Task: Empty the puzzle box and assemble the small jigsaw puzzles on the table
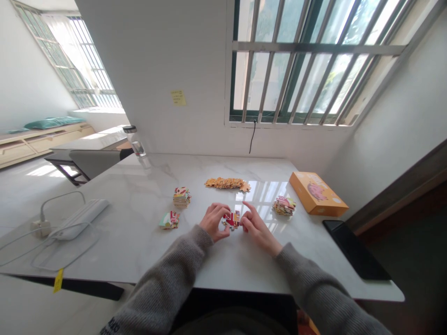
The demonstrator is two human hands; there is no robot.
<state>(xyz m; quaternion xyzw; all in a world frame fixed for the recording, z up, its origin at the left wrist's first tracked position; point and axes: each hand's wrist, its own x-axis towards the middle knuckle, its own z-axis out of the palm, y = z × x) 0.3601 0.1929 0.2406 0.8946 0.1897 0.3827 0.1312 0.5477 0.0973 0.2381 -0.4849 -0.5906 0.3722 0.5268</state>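
A stack of jigsaw pieces sits left and a second stack right on a marble table, a cardboard box just beyond the right stack.

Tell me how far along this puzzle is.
Little looks done: only a small cluster of jigsaw pieces appears joined. In hand: the left hand and the right hand both touch that cluster. Left: a stack of pieces, a second stack, a small pile and a long orange-backed row of pieces all lie unjoined on the tabletop.
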